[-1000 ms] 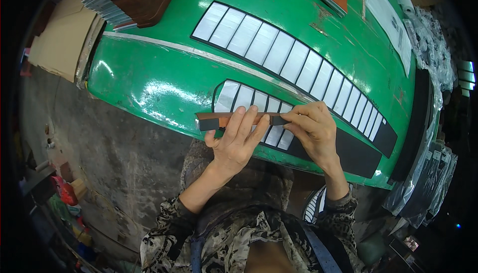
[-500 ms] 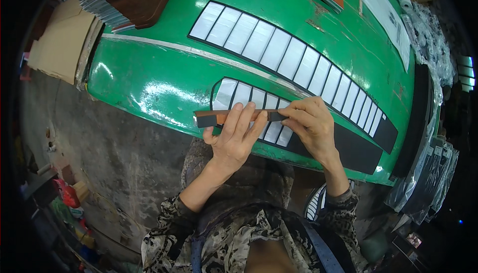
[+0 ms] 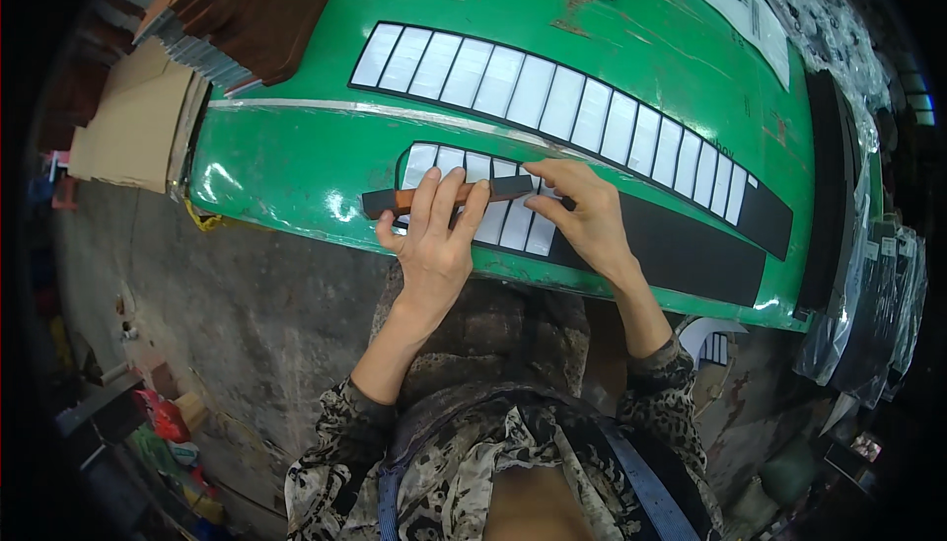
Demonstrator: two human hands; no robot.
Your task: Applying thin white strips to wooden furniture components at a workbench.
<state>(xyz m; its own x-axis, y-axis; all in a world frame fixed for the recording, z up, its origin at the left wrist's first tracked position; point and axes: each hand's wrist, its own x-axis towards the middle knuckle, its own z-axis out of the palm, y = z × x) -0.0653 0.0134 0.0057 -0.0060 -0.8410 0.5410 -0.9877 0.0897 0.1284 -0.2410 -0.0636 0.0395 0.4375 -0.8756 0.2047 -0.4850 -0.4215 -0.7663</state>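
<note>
Green table [image 3: 286,166]; printed white sheet [image 3: 740,6]; left fingers [image 3: 447,201] clamp bar [image 3: 508,188]; right fingers [image 3: 554,174] at end, grip unclear

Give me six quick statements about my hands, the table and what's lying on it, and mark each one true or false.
1. The left hand holds a dark-ended bar, with the right hand at its right end. True.
2. A brown stack stands on the table. True.
3. The table is blue. False: it is green.
4. The brown stack is at the right of the view. False: it is at the upper left.
5. A black strip with white panels lies farther from the person than the bar. True.
6. That strip lies on the floor. False: it lies on the table.
</note>
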